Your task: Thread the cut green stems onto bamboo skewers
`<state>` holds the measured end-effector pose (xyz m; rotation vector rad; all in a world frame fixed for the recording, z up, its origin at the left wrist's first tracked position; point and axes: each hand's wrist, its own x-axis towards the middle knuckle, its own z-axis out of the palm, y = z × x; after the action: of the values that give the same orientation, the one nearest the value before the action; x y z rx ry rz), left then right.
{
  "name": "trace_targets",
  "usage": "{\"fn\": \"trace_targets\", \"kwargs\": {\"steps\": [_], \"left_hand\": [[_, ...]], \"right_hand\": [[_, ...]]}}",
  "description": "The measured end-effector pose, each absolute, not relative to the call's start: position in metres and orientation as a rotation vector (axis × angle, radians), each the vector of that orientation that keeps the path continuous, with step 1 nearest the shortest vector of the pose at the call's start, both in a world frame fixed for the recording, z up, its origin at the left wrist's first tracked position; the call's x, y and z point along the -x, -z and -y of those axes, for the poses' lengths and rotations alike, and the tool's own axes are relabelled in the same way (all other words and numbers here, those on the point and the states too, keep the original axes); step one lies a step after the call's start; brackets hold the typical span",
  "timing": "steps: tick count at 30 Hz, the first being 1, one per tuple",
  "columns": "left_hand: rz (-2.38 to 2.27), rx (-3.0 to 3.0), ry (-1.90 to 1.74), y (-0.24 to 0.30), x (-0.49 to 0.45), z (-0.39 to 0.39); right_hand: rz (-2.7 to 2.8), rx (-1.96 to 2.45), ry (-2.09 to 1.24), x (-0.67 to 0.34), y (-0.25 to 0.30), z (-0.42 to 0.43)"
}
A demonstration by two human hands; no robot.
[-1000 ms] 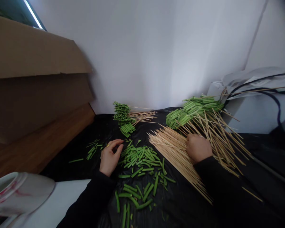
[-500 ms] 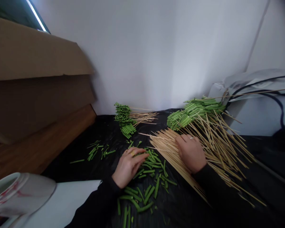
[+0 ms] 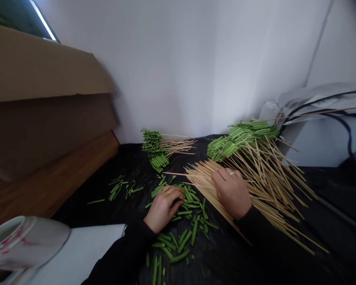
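My left hand (image 3: 163, 206) rests palm down on a loose heap of cut green bean pieces (image 3: 182, 221), its fingers curled into the pieces. A ring shows on one finger. My right hand (image 3: 231, 191) lies on a large pile of bamboo skewers (image 3: 273, 194), fingers bent and pinching at the skewer tips; one skewer (image 3: 178, 174) sticks out to the left from under them. Both arms are in black sleeves. Everything lies on a black plastic sheet (image 3: 130, 158).
Two stacks of skewered beans stand at the back: one (image 3: 154, 148) in the middle, one (image 3: 243, 136) to the right. Scattered bean bits (image 3: 118, 189) lie left. Cardboard (image 3: 47, 91) and a wooden ledge (image 3: 47, 182) flank the left; a white bag with black cables (image 3: 323, 118) is at right.
My left hand moved right, from the bare sheet onto the bean heap, and curled. My right hand slid left along the skewer pile, and a single skewer now pokes out leftward.
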<state>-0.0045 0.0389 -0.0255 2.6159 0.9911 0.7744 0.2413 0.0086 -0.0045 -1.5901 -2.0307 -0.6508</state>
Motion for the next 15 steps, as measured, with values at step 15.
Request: {"fn": "trace_targets", "kwargs": {"steps": [15], "left_hand": [[-1.085, -1.187, -1.341, 0.012, 0.024, -0.045]], "right_hand": [[1.973, 1.477, 0.582, -0.231, 0.004, 0.003]]}}
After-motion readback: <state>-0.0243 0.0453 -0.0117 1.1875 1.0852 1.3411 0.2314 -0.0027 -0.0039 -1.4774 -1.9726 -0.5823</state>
